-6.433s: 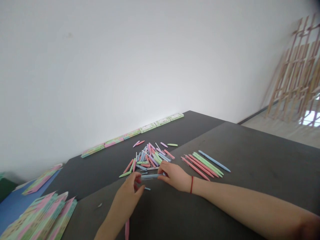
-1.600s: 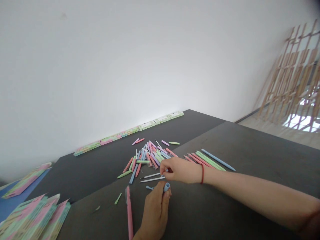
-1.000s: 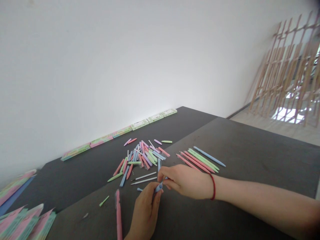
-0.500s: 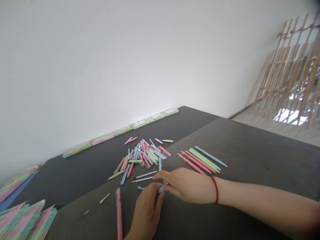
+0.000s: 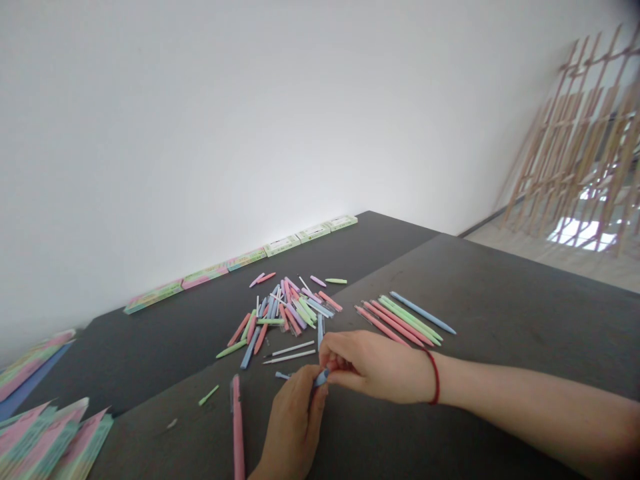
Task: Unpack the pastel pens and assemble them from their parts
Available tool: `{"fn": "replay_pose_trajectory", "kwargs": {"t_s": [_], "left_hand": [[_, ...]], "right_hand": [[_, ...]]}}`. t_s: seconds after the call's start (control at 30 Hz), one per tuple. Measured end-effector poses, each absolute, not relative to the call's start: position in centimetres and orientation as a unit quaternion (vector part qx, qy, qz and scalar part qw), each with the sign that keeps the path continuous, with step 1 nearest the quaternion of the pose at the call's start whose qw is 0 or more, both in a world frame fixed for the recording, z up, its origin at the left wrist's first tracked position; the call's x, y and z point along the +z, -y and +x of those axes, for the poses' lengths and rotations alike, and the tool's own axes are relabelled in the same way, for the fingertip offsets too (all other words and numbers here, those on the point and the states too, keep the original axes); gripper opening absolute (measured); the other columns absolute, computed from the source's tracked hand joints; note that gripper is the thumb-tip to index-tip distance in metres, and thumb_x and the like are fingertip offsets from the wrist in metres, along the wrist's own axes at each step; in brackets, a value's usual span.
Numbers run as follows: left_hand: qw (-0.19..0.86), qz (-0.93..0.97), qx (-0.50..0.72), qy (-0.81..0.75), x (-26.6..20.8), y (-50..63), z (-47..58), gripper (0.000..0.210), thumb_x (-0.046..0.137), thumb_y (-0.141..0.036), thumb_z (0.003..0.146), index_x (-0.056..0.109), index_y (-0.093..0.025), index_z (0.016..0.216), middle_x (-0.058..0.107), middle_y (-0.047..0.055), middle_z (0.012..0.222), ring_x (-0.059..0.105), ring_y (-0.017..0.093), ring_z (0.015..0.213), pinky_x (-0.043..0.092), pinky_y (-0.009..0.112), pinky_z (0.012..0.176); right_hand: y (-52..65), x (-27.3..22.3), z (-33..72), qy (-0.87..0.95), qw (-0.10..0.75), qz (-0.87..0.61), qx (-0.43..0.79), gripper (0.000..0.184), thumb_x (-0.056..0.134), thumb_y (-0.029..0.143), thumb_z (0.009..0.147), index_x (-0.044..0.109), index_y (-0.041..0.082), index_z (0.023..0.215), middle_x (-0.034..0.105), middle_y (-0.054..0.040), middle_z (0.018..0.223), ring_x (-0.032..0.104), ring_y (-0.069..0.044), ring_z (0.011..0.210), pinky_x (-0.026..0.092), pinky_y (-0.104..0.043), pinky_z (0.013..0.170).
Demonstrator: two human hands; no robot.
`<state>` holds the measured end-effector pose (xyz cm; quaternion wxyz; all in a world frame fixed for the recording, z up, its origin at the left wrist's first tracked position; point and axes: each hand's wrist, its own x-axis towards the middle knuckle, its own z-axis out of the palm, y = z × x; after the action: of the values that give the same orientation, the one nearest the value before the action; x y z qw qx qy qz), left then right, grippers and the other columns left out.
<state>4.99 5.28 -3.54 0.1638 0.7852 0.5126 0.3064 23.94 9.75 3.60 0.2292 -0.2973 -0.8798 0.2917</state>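
Note:
Near the front of the dark table my left hand (image 5: 294, 415) pinches a blue pen barrel (image 5: 321, 379) between thumb and fingers. The fingertips of my right hand (image 5: 357, 365) are closed at the barrel's right end; what lies inside them is mostly hidden. A small blue pen part (image 5: 282, 375) shows just left of my left fingers. Two white refills (image 5: 289, 353) lie side by side behind my hands. To the left rests a pink pen (image 5: 238, 427), and a small green pen part (image 5: 209, 395) is farther left.
A pile of pastel pen parts (image 5: 285, 310) spreads behind my hands. Several assembled pens (image 5: 400, 320) lie in a row at the right. Flat boxes (image 5: 245, 258) line the wall, with colourful packets (image 5: 55, 440) at the lower left. A wooden rack (image 5: 583, 143) stands beyond the table.
My right fingers have curled in and shifted slightly at the right end of the blue barrel. My left hand stays nearly where it was, holding the barrel.

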Motion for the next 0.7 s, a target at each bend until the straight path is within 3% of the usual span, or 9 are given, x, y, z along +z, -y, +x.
{"fn": "replay_pose_trajectory", "kwargs": {"t_s": [0.2,0.3,0.47,0.7], "left_hand": [[0.131,0.805,0.264,-0.516,-3.0,-5.0,5.1,0.019,0.039,-0.023,0.092,0.053,-0.022,0.104,0.066,0.005,0.089,0.063,0.019,0.081,0.048,0.029,0.071],[0.094,0.825,0.201,-0.519,-2.7,-4.8,5.5,0.019,0.039,-0.019,0.089,0.056,-0.020,0.098,0.065,0.006,0.084,0.061,0.021,0.078,0.048,0.033,0.072],[0.093,0.839,0.104,-0.526,-1.6,-4.7,6.1,0.026,0.039,-0.006,0.083,0.060,-0.020,0.090,0.060,0.008,0.101,0.057,0.023,0.093,0.045,0.037,0.081],[0.063,0.835,0.032,-0.546,-1.3,-5.0,5.8,0.032,0.036,-0.002,0.080,0.061,-0.020,0.088,0.063,0.009,0.098,0.057,0.025,0.091,0.043,0.039,0.079]], "right_hand": [[-10.5,3.1,24.2,0.880,0.218,-0.330,0.262,0.010,0.051,0.020,0.086,0.056,0.017,0.094,0.063,-0.0005,0.078,0.056,-0.012,0.069,0.037,-0.021,0.061],[-11.6,1.8,24.2,0.882,0.198,-0.366,0.222,0.010,0.049,0.016,0.085,0.057,0.016,0.091,0.064,-0.0033,0.084,0.057,-0.015,0.075,0.038,-0.023,0.066],[-13.4,-0.4,22.5,0.897,0.141,-0.385,0.162,0.011,0.050,0.017,0.083,0.059,0.016,0.090,0.066,-0.0054,0.087,0.061,-0.018,0.081,0.040,-0.026,0.069],[-14.5,-1.5,17.5,0.934,0.052,-0.350,0.039,0.016,0.052,0.023,0.085,0.059,0.013,0.095,0.066,-0.0114,0.096,0.064,-0.022,0.086,0.047,-0.029,0.066]]}}
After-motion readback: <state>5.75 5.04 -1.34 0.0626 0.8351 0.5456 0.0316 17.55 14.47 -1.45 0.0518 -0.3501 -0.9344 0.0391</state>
